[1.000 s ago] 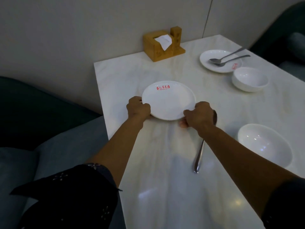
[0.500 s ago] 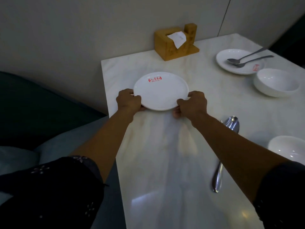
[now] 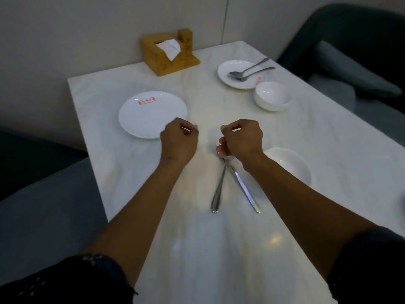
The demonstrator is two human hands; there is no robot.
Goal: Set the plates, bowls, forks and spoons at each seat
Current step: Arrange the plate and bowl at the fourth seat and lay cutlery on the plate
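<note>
1. Head view, table: white marble-look table top (image 3: 219, 249) set against a pale wall; dim light throughout.
2. My left hand (image 3: 178, 142): fingers loosely curled, empty, above the table; it overlaps the near right edge of the near plate (image 3: 151, 116), though whether it touches the rim I cannot tell.
3. My right hand (image 3: 240, 139): fingers curled inward, holding nothing that I can make out; it is above the upper ends of the two utensils, hiding them.
4. Near plate: white, round, red printed mark at its far rim; lies flat on the table's left side, bare.
5. Two utensils: a steel handle (image 3: 218, 189) slanting down-left and a second steel handle (image 3: 245, 189) slanting down-right; they cross just below my right hand; heads hidden, so fork or spoon I cannot tell.
6. Near bowl (image 3: 289, 167): white, upright, empty, on the table behind my right forearm, partly covered by it.
7. Far plate (image 3: 238, 81): white, red mark on its near right rim; a spoon (image 3: 247, 70) and a second utensil (image 3: 255, 73) lie across it, handles pointing off to the right.
8. Far bowl (image 3: 272, 98): white, upright, empty, just beside the far plate on its near side.
9. Wooden napkin holder (image 3: 168, 55): against the wall at the table's far end; white napkin (image 3: 169, 48) sticking out of it.
10. Dark seats: one on the left (image 3: 32, 205), one at the far right (image 3: 350, 69).
</note>
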